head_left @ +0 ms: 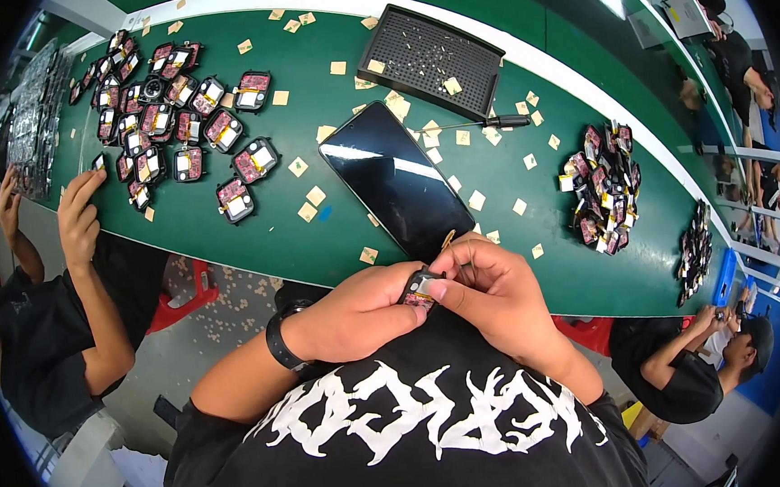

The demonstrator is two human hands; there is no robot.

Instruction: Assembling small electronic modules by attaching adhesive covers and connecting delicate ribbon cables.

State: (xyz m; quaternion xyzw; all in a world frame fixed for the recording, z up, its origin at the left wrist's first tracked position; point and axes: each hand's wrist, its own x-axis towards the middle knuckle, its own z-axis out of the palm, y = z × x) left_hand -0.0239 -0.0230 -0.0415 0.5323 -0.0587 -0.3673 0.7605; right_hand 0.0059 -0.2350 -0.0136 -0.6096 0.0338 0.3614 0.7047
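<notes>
**Small circuit module pinched between both hands above the desk edge**

Your left hand and right hand meet just off the near edge of the green desk, each grip pressed together on the same small electronic module, a dark-framed piece with a reddish board face. The left fingers wrap it from below and the side; the right thumb and forefinger nip its upper end. It looks light and stiff, but likely fragile on its exposed face, so you would do best to hold it by the frame edges, not the board. It sits wholly between the two grips, held in the air, touching nothing else. Just beyond your knuckles lies a black phone, screen dark, among scattered tan paper squares. Farther out rests a black perforated tray with a screwdriver beside it. Like modules lie heaped to the right and spread at far left, where another person's hand rests on the desk.
</notes>
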